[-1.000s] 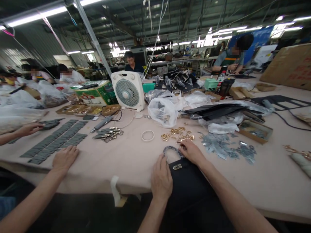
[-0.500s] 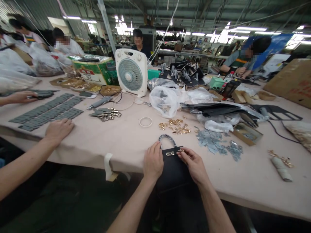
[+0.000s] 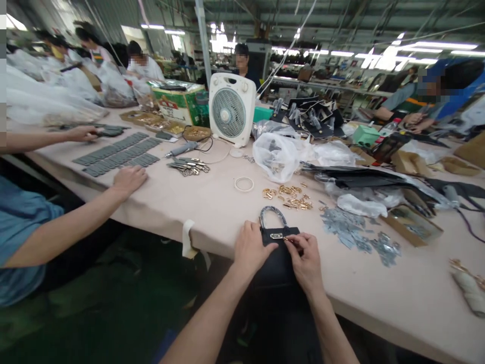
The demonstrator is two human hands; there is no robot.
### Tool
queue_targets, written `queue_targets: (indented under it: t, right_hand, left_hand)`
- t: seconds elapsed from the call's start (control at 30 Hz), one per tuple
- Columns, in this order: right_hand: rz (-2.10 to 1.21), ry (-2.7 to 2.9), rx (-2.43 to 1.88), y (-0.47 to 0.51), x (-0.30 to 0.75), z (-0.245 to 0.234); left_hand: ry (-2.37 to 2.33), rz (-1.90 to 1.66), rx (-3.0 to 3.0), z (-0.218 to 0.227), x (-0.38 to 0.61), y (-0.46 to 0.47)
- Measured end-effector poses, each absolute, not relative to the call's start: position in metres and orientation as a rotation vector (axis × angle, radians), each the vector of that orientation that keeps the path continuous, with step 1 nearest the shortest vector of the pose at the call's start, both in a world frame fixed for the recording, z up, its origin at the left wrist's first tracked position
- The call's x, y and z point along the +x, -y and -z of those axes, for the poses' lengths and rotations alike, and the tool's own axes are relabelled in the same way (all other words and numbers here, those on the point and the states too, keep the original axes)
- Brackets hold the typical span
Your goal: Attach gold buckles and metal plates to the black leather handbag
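A black handbag [image 3: 278, 263] with a wrapped, arched handle [image 3: 273, 208] stands at the table's front edge. On its upper front is a shiny rectangular metal plate [image 3: 276, 236]. My left hand [image 3: 250, 248] grips the bag's left side, its thumb lying across the front below the plate. Between thumb and fingertips, my right hand [image 3: 305, 259] pinches a small gold-coloured fitting [image 3: 286, 239] at the plate's right end. My fingers partly cover the fitting. Beyond the bag lies a loose pile of gold metal fittings [image 3: 293, 196].
Grey thin pieces [image 3: 343, 227] and an open cardboard box [image 3: 413, 225] lie to the right. Behind are a tape ring [image 3: 244, 184], a plastic bag [image 3: 276, 156] and a fan [image 3: 232, 108]. At left, a co-worker's hand [image 3: 131, 178] rests beside rows of grey strips [image 3: 121, 154].
The view has turned left, so things sit further right. My left thumb has spread across the bag's front. My right hand has brought the gold fitting in against the plate's right end.
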State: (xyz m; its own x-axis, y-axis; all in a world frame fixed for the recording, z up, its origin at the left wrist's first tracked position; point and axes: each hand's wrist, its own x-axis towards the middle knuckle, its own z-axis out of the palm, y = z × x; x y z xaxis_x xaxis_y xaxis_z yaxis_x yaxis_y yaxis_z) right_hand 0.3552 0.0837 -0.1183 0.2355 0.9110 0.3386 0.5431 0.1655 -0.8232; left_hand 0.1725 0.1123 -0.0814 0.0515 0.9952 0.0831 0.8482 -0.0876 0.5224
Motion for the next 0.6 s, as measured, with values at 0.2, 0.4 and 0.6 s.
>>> queue_targets:
  t: [0.2,0.4,0.6]
  right_hand:
    - [-0.339,1.737,-1.541,-0.079,0.344,0.119]
    - [-0.238,1.748,-1.629,-0.078,0.340,0.115]
    - [-0.296,1.683,-1.632,-0.078,0.342,0.116]
  left_hand:
    - [-1.901,-0.540,1.964,0.079,0.174,-0.128]
    - [-1.824,-0.624,2.035,0.081,0.167,-0.129]
    - [-1.655,-0.853,1.948,0.086,0.149,-0.119]
